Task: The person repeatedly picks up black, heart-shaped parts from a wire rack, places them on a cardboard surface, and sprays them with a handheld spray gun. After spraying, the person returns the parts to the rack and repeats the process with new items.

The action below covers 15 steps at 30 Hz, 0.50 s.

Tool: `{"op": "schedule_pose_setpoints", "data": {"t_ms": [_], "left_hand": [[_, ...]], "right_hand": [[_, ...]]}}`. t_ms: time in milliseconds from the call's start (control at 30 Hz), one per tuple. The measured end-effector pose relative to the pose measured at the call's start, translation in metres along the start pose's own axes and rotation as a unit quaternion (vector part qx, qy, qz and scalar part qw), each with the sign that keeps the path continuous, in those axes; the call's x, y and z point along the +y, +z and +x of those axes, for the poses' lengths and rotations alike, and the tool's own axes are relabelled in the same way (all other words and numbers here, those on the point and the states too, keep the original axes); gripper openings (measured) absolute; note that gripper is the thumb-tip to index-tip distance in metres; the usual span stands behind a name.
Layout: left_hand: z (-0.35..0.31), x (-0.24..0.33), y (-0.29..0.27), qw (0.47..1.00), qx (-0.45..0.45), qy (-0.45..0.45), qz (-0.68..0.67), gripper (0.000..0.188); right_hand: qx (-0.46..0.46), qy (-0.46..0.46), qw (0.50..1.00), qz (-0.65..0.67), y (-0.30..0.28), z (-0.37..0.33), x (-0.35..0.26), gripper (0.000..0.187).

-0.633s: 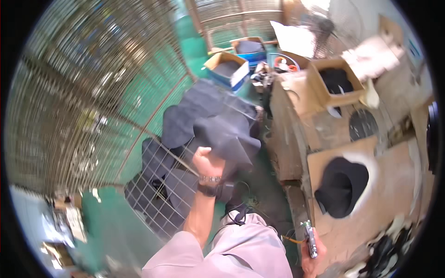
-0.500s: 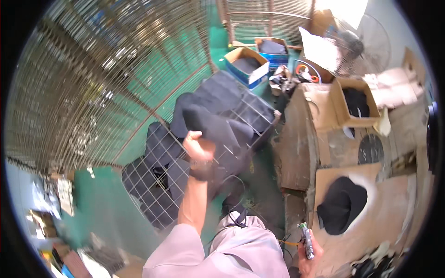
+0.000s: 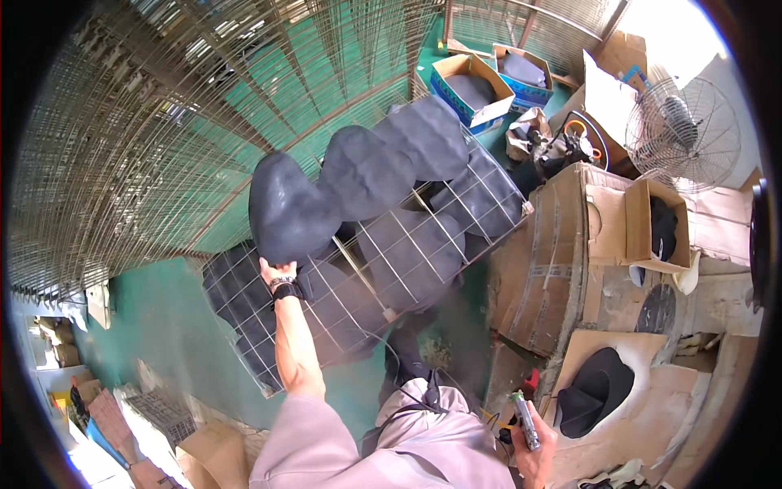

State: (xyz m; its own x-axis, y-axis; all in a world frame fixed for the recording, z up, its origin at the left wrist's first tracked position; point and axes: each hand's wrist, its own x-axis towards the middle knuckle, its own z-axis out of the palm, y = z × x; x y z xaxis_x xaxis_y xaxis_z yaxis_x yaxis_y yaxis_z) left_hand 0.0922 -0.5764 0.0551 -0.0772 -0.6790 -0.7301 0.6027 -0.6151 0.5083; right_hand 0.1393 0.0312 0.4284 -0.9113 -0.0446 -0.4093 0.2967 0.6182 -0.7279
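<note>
My left hand (image 3: 280, 274) is closed on the near edge of a dark grey moulded foam piece (image 3: 293, 213). This curved piece lies over the left part of a wire mesh rack (image 3: 389, 313). Beside it on the rack rest a second dark piece (image 3: 366, 173) and a third (image 3: 425, 137), with more of them under the mesh. At the lower right, my right hand (image 3: 535, 453) is wrapped around a silver spray gun (image 3: 526, 420) with a green end. Another black piece (image 3: 595, 393) sits on a cardboard sheet (image 3: 643, 352) to the right, with pale overspray around it.
Stacked wire racks (image 3: 187, 147) stand at the far left. Boxes of dark pieces, such as a blue-edged carton (image 3: 481, 114), are at the back. A cardboard-covered bench (image 3: 554, 244) runs along the right, with a fan (image 3: 683, 134) behind it. A cable (image 3: 399, 359) hangs before my legs.
My left hand has moved left and nearer, and the foam piece it holds now lies at the rack's left. The view has shifted. My right hand keeps the spray gun low at the right.
</note>
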Motion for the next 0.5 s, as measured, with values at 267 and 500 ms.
{"op": "schedule_pose_setpoints", "data": {"t_ms": [267, 500], "left_hand": [[-0.019, -0.155, -0.042, 0.744, -0.22, 0.232, 0.587, 0.056], [-0.315, -0.299, -0.096, 0.545, -0.528, -0.193, 0.622, 0.033]], "right_hand": [[0.085, 0.03, 0.996, 0.001, 0.018, -0.023, 0.074, 0.054], [0.18, 0.052, 0.982, -0.002, -0.003, -0.081, 0.105, 0.061]]}}
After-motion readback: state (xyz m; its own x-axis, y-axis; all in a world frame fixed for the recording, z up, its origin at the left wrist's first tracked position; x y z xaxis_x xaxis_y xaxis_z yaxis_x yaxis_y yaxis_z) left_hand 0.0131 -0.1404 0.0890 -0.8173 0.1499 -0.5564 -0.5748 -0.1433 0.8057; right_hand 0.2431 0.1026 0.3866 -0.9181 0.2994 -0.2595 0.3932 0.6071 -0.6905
